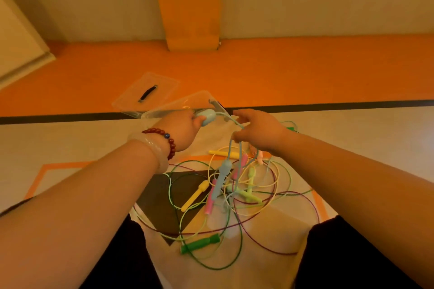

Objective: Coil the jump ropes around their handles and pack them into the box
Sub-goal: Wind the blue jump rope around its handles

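"While the left hand point(185, 128) is clamped round one pale blue handle point(206, 117), where does the rest of that rope run?"

"Toward the person's right, then down. The thin blue cord point(231, 121) leaves the handle's tip and crosses a short gap to the right hand point(257, 131), which pinches it between thumb and fingertips. From there it drops to the second blue handle point(222, 177), over the pile. I cannot tell whether that handle hangs free or rests on the floor point(70, 145)."

"So which hand would do the winding?"

"The right, I'd judge, since it already has the cord. The held handle's long axis points roughly at the right hand, so turns would have to be laid across it."

"And the box?"

"The clear plastic box point(178, 104) sits on the floor just beyond the left hand, much nearer to it than to the right. Its lid point(145, 91) is off and lies flat behind it, with a dark strap on top."

"What are they like to handle?"

"The handles look like smooth moulded plastic with rounded ends. A yellow handle point(195, 196), a pink handle point(210, 199) and a green handle point(199, 244) lie near the person's legs. The cords are thin and glossy, and green, purple and yellow loops cross one another. They look springy, so a coil may loosen if let go. The blue cord passes among the others and may snag."
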